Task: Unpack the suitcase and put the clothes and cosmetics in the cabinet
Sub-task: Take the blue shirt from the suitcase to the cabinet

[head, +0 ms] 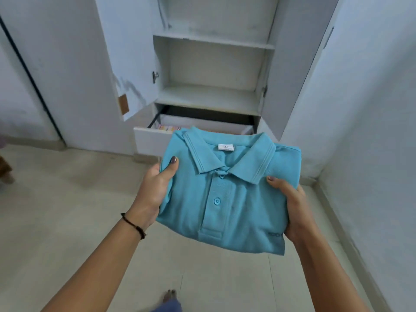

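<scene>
Gripping both side edges, left hand [155, 190] & right hand [295, 208] hold the folded turquoise knit-cotton polo shirt [225, 199] level, thumbs curled on top, fingers hidden beneath. Looks light, soft, floppy, not slippery; unsupported it'd sag & unfold, so best taken at both sides w/ fingers under. Shirt's in the air just in front of the tall white cabinet [213, 66], near its pulled-out white drawer [148, 140]. Count: 1 shirt, 2 hands, 1 cabinet w/ 2 open doors [128, 52], 2 shelves [207, 96] in view, 1 drawer; sth colourful [167, 127] in drawer, can't tell what.
</scene>
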